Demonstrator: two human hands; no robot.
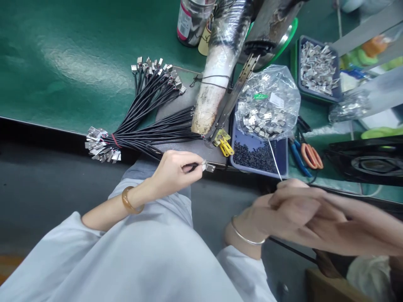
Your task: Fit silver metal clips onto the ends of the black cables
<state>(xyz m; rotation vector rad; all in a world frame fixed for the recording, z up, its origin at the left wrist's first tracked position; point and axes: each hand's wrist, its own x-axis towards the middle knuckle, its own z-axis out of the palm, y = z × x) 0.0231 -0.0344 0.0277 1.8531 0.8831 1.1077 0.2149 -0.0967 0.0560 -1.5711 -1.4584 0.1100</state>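
My left hand [174,170], with an amber bangle at the wrist, pinches the end of a black wire whose metal terminal [208,167] sticks out past the fingertips. It is at the bench's front edge, just below a bundle of black wires [147,134] tipped with metal terminals. My right hand [283,209], wearing a silver bracelet, is lower right and stretched by the lens. Its fingers are closed, and a thin pale wire [273,158] rises from them toward the blue tray. What lies beyond the knuckles is blurred.
A plastic-wrapped tool arm [217,71] slants down to a small dark work plate [189,147]. A blue tray [283,161] holds small black parts, with a clear bag of metal clips [267,105] on it. Another tray of clips [316,67], orange-handled pliers [310,155] and a jar [192,21] stand on the green mat.
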